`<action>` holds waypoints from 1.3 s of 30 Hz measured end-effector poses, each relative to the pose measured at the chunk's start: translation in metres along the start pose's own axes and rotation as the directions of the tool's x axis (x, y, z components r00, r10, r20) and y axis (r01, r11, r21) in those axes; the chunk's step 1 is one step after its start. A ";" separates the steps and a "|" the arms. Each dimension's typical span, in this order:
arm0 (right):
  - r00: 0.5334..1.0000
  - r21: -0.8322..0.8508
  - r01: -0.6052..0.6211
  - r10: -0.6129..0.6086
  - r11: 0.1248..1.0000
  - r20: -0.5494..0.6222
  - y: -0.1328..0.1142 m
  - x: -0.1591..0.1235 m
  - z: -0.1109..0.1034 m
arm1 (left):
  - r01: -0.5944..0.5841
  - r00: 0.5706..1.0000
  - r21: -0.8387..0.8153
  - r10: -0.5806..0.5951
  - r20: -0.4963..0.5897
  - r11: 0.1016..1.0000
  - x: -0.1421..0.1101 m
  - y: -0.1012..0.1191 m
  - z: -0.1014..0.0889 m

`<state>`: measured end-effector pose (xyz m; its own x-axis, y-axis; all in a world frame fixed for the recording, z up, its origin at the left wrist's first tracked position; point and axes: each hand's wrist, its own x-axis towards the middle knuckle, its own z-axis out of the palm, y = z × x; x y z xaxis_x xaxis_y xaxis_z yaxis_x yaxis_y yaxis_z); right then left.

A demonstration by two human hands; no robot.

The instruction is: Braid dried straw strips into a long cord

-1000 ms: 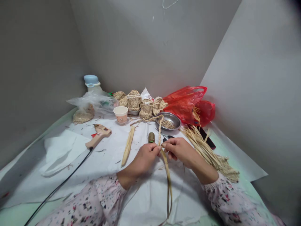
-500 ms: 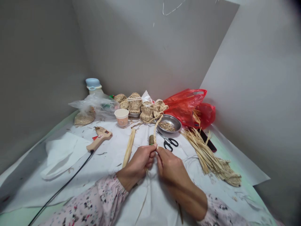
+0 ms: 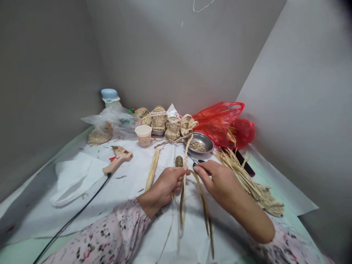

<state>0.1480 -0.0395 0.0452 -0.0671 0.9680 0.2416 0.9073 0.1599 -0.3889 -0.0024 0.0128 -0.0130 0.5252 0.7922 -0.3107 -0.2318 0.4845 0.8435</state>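
The left hand (image 3: 166,187) is clenched around a pale plaited straw cord (image 3: 187,154), which rises past the fingers toward a row of small woven straw slippers (image 3: 172,129) at the back of the white-covered worktop (image 3: 82,156). The right hand (image 3: 217,179) pinches long, flat, tan straw strands (image 3: 205,207) between thumb and fingertips, and they arc down toward the near edge of the picture. Just beyond the hands stands an upright olive-green spool of thread (image 3: 179,161), with black-handled steel scissors (image 3: 199,160) partly hidden behind the right hand. Further back sits a round steel bowl (image 3: 199,138) holding straw scraps. A beige hot-glue gun (image 3: 118,158) lies to the left, and a loose bundle of dried straw (image 3: 242,176) lies to the right, below a red plastic bag (image 3: 220,123).
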 end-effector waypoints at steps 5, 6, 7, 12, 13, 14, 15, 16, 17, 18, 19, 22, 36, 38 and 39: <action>0.981 0.349 -0.084 0.015 0.934 0.195 0.023 0.017 0.019 | 0.003 1.000 0.094 -0.006 0.025 0.996 -0.001 0.001 0.001; 0.969 0.418 -0.122 0.018 0.900 0.245 0.026 0.019 0.025 | -0.004 0.999 0.113 0.000 0.034 0.994 -0.001 0.001 0.000; 0.959 0.469 -0.158 0.023 0.869 0.281 0.028 0.020 0.030 | -0.012 0.999 0.128 0.007 0.043 0.992 -0.001 0.001 0.000; 0.968 0.403 -0.116 0.012 0.908 0.252 0.034 0.023 0.025 | -0.039 0.997 0.132 0.029 0.076 0.990 -0.002 0.003 -0.001; 0.976 0.312 -0.082 0.013 0.947 0.219 0.037 0.024 0.018 | -0.039 0.996 0.125 0.029 0.080 0.991 -0.002 0.004 -0.001; 0.983 0.190 -0.065 0.029 0.980 0.183 0.042 0.024 0.010 | -0.037 0.996 0.117 0.028 0.084 0.992 -0.003 0.005 -0.001; 0.987 0.055 -0.068 0.059 0.996 0.151 0.047 0.025 0.002 | -0.033 0.996 0.109 0.023 0.090 0.993 -0.003 0.006 -0.001; 0.985 -0.080 -0.108 0.117 0.991 0.127 0.053 0.025 -0.006 | -0.027 0.995 0.104 0.017 0.096 0.994 -0.004 0.007 -0.001; 0.972 -0.215 -0.179 0.206 0.960 0.112 0.060 0.025 -0.013 | -0.020 0.995 0.100 0.010 0.102 0.995 -0.004 0.007 -0.002; 0.946 -0.337 -0.255 0.306 0.906 0.105 0.067 0.026 -0.019 | -0.015 0.994 0.098 0.005 0.107 0.995 -0.004 0.007 -0.002; 0.917 -0.430 -0.310 0.385 0.848 0.100 0.073 0.026 -0.023 | -0.011 0.994 0.094 0.001 0.112 0.996 -0.003 0.007 -0.003; 0.857 -0.561 -0.384 0.509 0.733 0.078 0.086 0.027 -0.029 | 0.001 0.994 0.083 -0.010 0.111 0.997 -0.002 0.005 -0.005; 0.881 -0.439 -0.436 0.472 0.786 -0.029 0.098 0.033 -0.026 | 0.027 0.994 0.076 -0.035 0.107 0.997 -0.003 0.005 -0.006; 0.920 -0.293 -0.390 0.384 0.873 -0.082 0.091 0.032 -0.034 | 0.041 0.994 0.071 -0.048 0.102 0.997 -0.003 0.005 -0.006; 0.933 -0.184 -0.356 0.341 0.916 -0.112 0.086 0.031 -0.037 | 0.046 0.993 0.068 -0.052 0.103 0.997 -0.003 0.005 -0.006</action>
<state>0.2391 -0.0032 0.0522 0.2930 0.9364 0.1929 0.9315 -0.2342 -0.2783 -0.0100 0.0145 -0.0102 0.6178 0.7235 -0.3080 -0.1514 0.4938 0.8563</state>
